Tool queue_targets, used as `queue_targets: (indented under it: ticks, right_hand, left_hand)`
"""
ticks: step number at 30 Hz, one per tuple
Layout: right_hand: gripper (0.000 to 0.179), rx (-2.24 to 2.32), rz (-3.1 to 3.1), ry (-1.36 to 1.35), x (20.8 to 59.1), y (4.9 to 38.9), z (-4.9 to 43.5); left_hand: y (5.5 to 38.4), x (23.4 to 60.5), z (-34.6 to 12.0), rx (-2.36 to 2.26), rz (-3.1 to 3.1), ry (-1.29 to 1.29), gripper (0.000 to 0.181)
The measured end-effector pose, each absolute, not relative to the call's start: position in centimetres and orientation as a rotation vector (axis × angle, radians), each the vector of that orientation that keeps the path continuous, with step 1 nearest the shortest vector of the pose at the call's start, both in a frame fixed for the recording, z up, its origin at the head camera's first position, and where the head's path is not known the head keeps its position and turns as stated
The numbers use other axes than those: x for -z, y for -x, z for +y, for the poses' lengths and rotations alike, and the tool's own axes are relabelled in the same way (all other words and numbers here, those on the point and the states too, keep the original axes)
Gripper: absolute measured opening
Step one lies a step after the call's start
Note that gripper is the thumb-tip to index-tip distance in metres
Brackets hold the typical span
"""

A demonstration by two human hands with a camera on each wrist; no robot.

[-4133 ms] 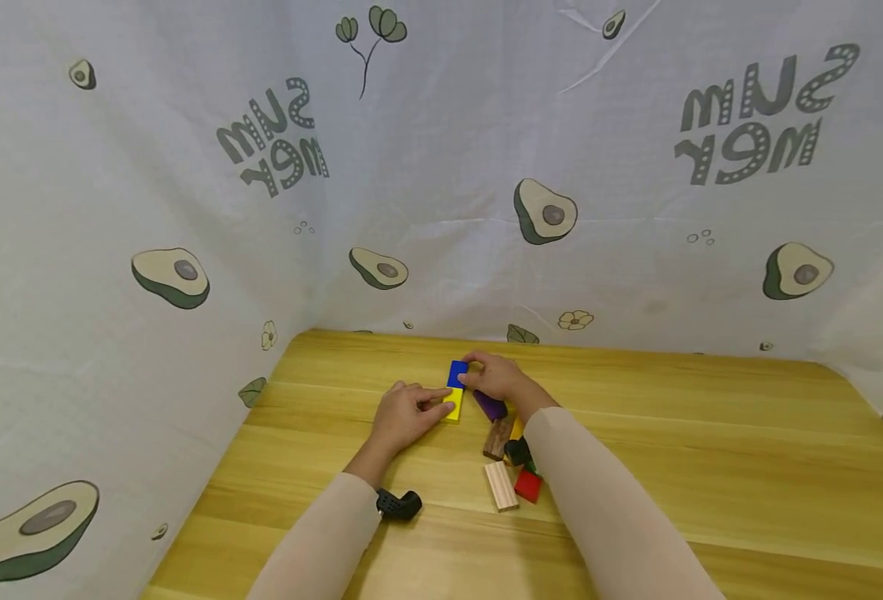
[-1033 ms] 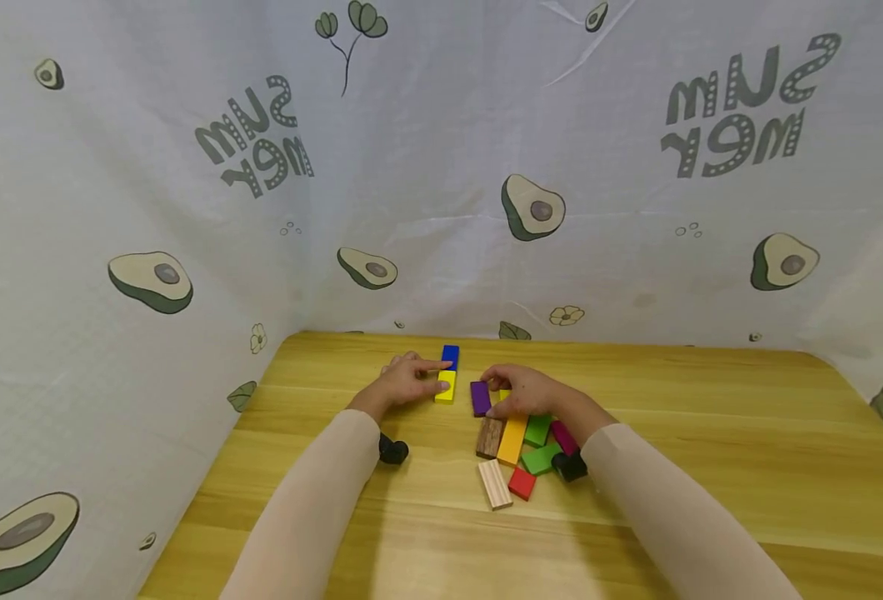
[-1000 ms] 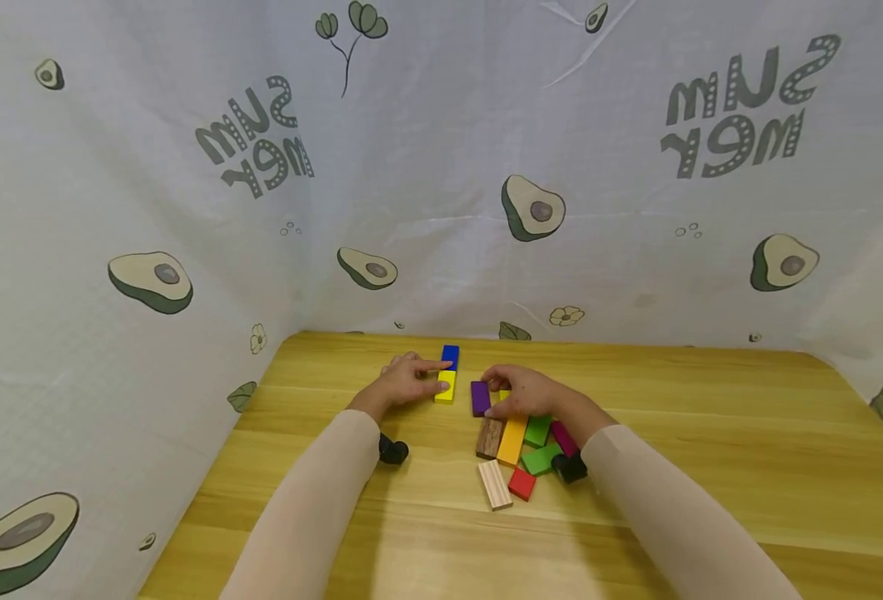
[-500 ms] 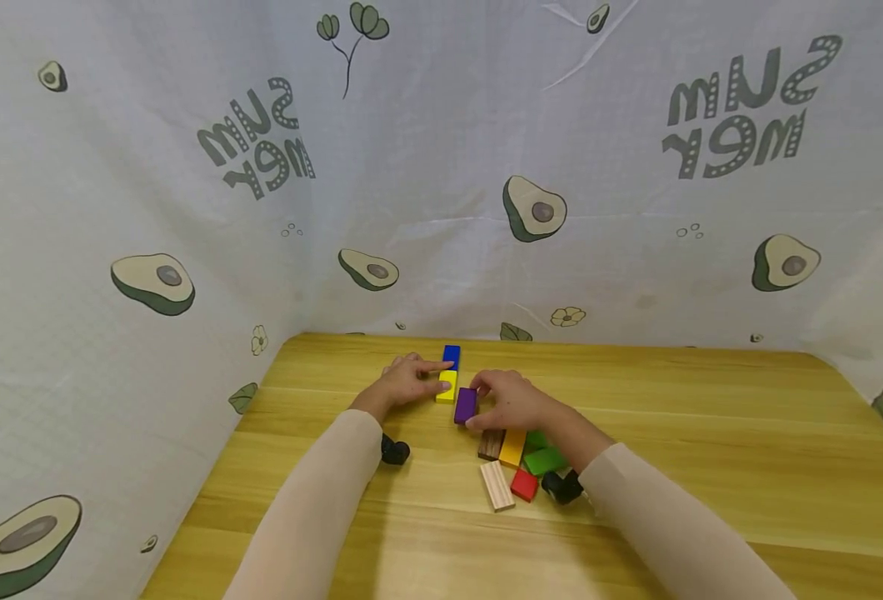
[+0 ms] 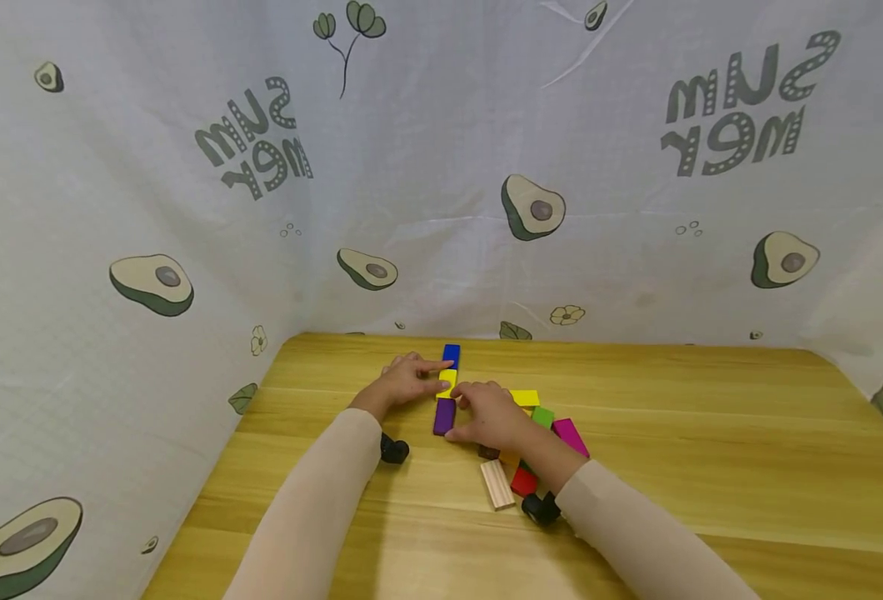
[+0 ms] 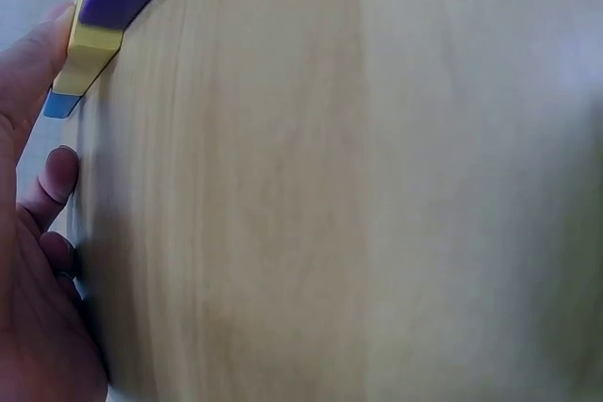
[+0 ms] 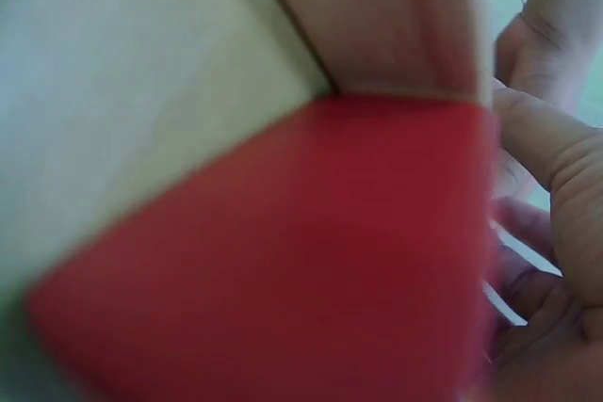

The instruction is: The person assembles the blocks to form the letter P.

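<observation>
Right: pale block (image 5: 497,485), red block (image 5: 523,481), other blocks (image 5: 571,437) loose, apparently unplaced | Apparently aligned so far, three: right hand (image 5: 490,417) pinches purple block (image 5: 445,417), near end; left hand (image 5: 404,382), fingers extended, touches yellow block (image 5: 451,378), middle, and blue block (image 5: 451,353), far end

Wood-grain tabletop (image 5: 711,450), bordered beyond its far and left edges by avocado-printed pale sheeting (image 5: 426,133), probably fabric.
</observation>
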State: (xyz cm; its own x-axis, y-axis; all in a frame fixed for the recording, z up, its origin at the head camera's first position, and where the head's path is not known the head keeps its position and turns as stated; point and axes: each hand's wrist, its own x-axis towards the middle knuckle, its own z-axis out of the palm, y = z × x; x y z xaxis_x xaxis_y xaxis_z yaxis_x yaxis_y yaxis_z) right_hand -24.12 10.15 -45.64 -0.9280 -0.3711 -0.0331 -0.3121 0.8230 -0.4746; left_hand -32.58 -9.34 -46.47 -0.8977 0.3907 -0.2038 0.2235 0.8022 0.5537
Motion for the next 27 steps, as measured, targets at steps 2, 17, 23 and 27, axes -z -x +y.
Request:
queue_targets:
  ticks: [2,17,23,27]
  right_hand:
    - [0.062,0.756,2.872,0.498,45.59,24.12,9.98]
    - [0.065,0.852,2.803,0.441,45.59,24.31,9.67]
    - [0.063,0.856,2.803,0.444,45.66,24.35,9.68]
    - [0.066,0.888,2.769,0.426,45.37,24.25,9.92]
  left_hand:
    - [32.57,46.39,-9.30,-0.771,2.682,-0.475,0.052]
    - [32.59,46.36,-9.39,-0.772,2.680,-0.475,0.052]
    - [32.77,46.62,-9.41,-0.776,2.675,-0.483,0.053]
    - [32.84,46.69,-9.46,-0.775,2.674,-0.496,0.054]
